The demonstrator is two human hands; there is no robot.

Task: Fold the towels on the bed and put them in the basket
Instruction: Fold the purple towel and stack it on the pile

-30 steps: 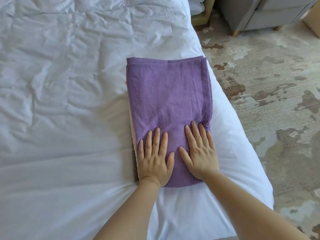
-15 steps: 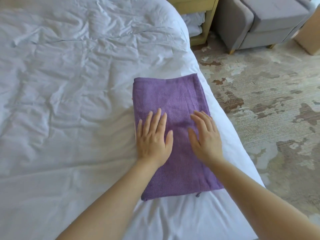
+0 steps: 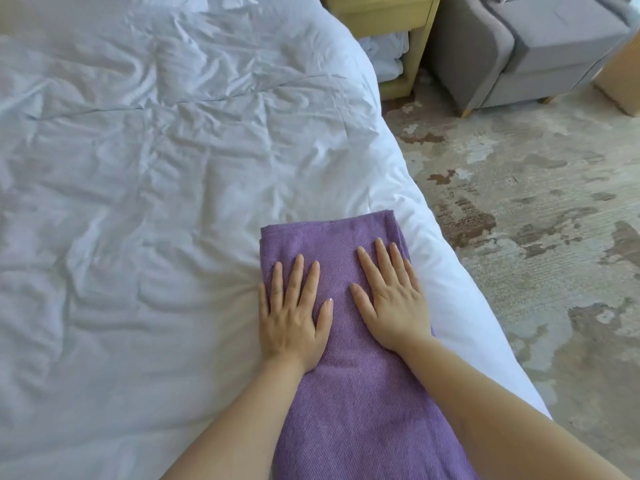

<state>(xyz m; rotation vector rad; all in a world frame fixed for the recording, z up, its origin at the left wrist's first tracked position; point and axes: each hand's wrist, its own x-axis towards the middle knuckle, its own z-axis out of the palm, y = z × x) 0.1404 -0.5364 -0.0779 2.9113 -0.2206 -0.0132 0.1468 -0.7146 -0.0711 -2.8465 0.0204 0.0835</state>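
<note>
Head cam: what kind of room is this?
Probably a bedroom, maybe a hotel room: a rumpled white bed, a yellow wooden nightstand beside it, and a grey armchair on patterned carpet.

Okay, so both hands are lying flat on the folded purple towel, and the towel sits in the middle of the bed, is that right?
Not quite. The head view shows the folded purple towel lying along the right-hand edge of the bed, next to the floor, not in the middle. The rest holds: the left hand and the right hand both lie flat on it, fingers straight.
</note>
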